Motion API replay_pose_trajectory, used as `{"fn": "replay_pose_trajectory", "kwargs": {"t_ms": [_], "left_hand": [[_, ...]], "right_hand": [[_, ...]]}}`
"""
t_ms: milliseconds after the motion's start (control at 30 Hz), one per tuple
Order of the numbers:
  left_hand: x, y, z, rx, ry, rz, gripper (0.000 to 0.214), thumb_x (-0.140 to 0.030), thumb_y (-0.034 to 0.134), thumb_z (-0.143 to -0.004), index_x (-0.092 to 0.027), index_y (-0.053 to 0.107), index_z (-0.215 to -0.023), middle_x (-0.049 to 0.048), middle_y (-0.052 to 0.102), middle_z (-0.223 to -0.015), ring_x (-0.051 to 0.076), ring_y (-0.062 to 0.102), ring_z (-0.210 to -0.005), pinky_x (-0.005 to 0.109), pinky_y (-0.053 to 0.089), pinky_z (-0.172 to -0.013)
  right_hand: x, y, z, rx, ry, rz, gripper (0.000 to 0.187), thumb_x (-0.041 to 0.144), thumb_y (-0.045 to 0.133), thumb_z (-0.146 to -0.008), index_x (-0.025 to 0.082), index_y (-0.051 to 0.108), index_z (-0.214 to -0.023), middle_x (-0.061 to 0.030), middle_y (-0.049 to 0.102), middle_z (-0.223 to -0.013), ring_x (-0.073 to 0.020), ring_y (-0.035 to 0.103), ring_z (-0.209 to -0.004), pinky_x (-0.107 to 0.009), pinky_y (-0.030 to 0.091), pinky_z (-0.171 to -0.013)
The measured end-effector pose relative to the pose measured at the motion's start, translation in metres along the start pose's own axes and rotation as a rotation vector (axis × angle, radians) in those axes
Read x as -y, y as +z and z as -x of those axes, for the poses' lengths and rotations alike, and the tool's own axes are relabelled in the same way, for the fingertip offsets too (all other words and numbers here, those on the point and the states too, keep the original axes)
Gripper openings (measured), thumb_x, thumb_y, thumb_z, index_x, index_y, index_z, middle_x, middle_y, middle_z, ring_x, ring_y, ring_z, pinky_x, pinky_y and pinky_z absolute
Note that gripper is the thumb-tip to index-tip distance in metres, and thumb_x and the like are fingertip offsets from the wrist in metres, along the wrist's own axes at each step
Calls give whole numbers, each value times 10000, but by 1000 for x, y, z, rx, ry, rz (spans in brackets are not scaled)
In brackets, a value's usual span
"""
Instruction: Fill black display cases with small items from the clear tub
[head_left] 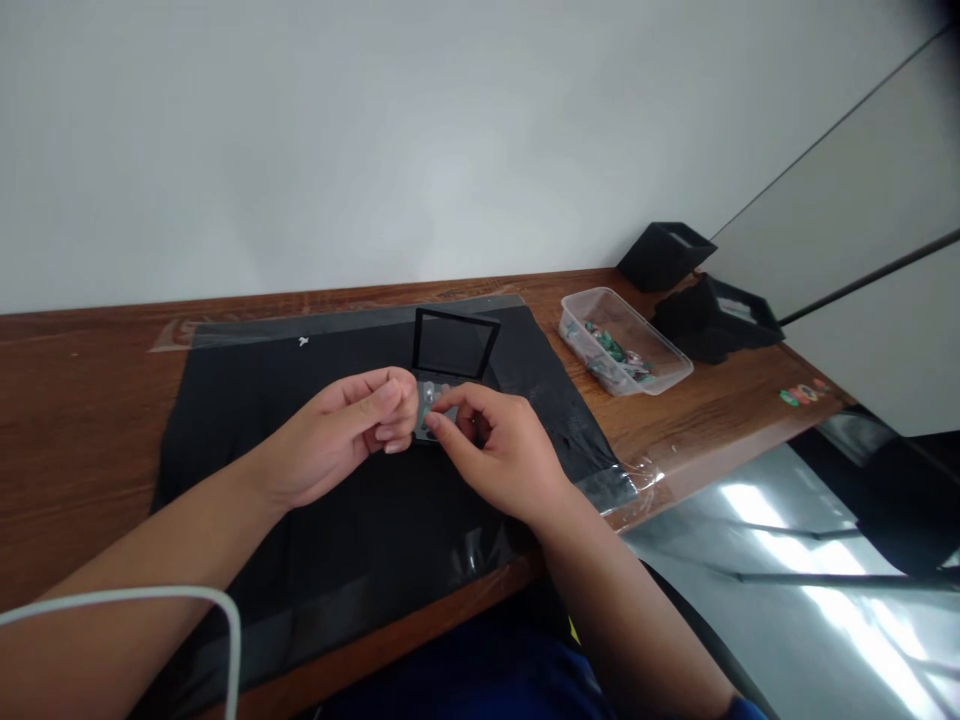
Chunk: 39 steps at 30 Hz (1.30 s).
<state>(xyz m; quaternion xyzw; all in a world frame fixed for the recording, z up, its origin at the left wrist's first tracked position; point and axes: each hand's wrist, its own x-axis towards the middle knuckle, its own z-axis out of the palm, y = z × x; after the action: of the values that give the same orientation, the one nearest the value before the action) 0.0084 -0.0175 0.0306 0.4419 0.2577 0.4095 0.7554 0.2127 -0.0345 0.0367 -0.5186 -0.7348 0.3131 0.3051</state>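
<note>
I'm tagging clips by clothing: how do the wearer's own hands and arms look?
Left hand and right hand are ungloved. The left forearm looks bare, a white cable crossing before it; the right forearm is bare up to a blue sleeve.

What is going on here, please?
The person's right hand reaches over a small black case on a black mat, thumb and forefinger by the small shiny pieces inside. Its windowed lid stands open. The left hand is loosely curled by the case's left edge; anything inside that hand is hidden. A clear plastic tub stands farther right.
</note>
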Motion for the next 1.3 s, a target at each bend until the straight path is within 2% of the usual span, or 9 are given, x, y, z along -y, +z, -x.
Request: {"fn": "replay_pose_trajectory", "kwargs": {"t_ms": [200,467,567,767,1133,1233,1300], "left_hand": [[-4,1,0,-21,-21,64,336,-450,734,-961,-189,600,-799,-41,331,-714,111,315,-622,197,428,-585],[-2,-1,3,7,15,44,275,-420,738,-965,-196,657,-826,-41,371,-703,109,352,-631,212,425,-612],[-1,-1,3,32,35,22,341,-464,757,-944,-194,626,-782,-43,372,-688,111,342,-627,227,403,-614],[-1,1,4,102,36,26,466,-530,801,-884,-194,545,-688,-70,281,-616,106,250,-557,261,291,-549],[4,-4,5,70,46,-15,380,-509,797,-900,-198,659,-730,-69,301,-602,104,300,-564,261,328,-572],[5,-5,5,79,50,-15,453,-554,810,-872,-194,610,-682,-68,307,-598,106,291,-571,272,325,-587],[5,-4,5,70,51,-34,484,-521,849,-844,-191,561,-637,-67,309,-585,108,287,-572,282,325,-592]], "right_hand": [[0,0,1,18,-7,11,198,372,655,-959,210,760,-1005,47,557,-646,-101,523,-616,-244,346,-610],[3,-1,2,36,-19,12,193,373,651,-969,213,757,-989,50,571,-644,-94,520,-604,-244,333,-603],[5,-2,2,47,-22,9,224,393,624,-993,212,751,-961,42,588,-651,-97,526,-609,-246,336,-605],[4,-2,2,25,32,23,239,418,638,-985,214,755,-946,41,587,-624,-103,532,-594,-253,332,-590],[5,-2,1,54,33,39,232,414,640,-980,219,762,-954,35,601,-644,-105,539,-607,-252,333,-594],[5,-2,1,64,32,46,227,408,638,-982,220,761,-948,35,601,-643,-104,537,-607,-253,328,-594],[5,-2,1,73,34,49,220,403,642,-980,221,763,-952,36,598,-641,-105,532,-603,-254,322,-590]]}}
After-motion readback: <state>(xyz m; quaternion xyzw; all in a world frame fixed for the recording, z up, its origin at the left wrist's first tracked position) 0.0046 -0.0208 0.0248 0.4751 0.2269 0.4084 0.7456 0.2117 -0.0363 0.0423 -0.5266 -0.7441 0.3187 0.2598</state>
